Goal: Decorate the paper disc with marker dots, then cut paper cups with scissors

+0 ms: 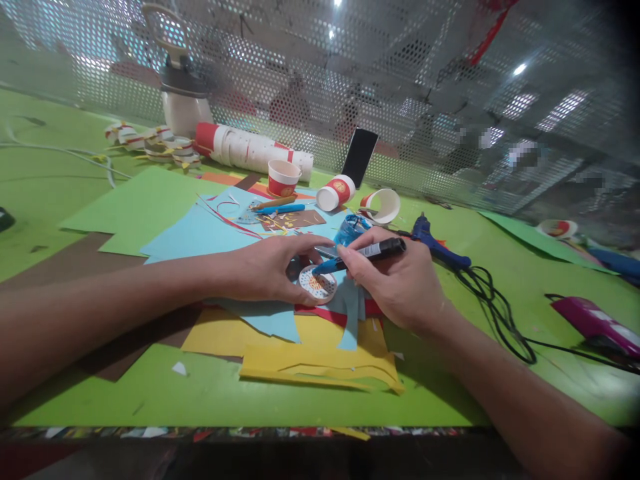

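Note:
My left hand is closed around the rim of a small round white piece, patterned with blue dashes and an orange motif in the middle. My right hand grips a marker with a black end. The marker's blue front part points down at the patterned face and seems to touch it. A thin silvery item shows by my right fingertips; its kind is unclear. Just behind the hands stands a blue container. Light blue paper and yellow paper lie beneath and in front.
Paper cups, a stacked cup roll and a phone sit toward the mesh partition. A blue glue gun with a looped black cord lies to the right, near a magenta device. At back left stands a spray bottle.

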`<state>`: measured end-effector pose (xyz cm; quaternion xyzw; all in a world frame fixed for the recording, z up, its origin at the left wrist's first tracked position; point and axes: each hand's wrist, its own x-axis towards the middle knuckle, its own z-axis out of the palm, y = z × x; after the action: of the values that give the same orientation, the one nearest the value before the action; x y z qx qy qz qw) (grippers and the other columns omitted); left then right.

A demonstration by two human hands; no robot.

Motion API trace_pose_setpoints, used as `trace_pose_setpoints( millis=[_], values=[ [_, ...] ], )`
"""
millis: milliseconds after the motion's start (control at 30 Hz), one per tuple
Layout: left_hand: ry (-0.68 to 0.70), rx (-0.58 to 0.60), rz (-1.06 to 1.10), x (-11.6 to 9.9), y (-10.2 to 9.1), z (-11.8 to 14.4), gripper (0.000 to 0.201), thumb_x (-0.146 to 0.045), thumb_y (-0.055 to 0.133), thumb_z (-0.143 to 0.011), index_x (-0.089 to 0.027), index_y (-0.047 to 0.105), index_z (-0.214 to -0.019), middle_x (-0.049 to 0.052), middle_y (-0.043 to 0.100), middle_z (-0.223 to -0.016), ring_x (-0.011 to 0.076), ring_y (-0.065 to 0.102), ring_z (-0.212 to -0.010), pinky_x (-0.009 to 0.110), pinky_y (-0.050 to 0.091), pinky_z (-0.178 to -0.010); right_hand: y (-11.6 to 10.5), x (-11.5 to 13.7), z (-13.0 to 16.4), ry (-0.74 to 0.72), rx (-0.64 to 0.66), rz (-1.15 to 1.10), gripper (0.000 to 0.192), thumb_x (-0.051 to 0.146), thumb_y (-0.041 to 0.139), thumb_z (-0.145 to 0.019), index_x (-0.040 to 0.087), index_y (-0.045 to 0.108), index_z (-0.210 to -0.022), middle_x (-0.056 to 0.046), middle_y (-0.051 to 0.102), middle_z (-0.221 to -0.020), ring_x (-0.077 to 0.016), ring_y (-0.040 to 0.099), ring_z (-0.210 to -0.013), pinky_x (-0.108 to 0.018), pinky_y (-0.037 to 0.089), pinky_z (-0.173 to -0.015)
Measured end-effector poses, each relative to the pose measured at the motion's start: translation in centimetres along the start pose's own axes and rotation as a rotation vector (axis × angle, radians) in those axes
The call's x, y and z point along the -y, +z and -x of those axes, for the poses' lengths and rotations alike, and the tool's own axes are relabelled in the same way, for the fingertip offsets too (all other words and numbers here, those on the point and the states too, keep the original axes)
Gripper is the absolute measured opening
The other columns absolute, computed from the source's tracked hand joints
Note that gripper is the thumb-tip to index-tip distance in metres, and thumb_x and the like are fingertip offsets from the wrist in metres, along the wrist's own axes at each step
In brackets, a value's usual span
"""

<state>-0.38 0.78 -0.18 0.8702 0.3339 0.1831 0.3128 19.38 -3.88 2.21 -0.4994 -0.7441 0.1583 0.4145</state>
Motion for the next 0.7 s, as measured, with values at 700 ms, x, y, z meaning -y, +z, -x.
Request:
trace_pose_setpoints(
  millis=[700],
  values=[
    [-0.031, 0.004, -0.009, -0.1, -0.11, 0.07, 0.082, -0.046, 0.074, -0.071, -0.023, 0.04, -0.143, 0.008, 0.064, -0.119, 0.0213, 0.06, -0.097, 0.029, 0.046, -0.081, -0.57, -0.48, -0.08, -0.005, -0.199, -0.138, 0.023, 0.031, 0.067, -0.083, 0.024, 0.055, -0.064, 0.001, 0.059, -0.051, -0.0162, 0.056, -0.045, -0.031, 0.043, -0.044]
  ],
)
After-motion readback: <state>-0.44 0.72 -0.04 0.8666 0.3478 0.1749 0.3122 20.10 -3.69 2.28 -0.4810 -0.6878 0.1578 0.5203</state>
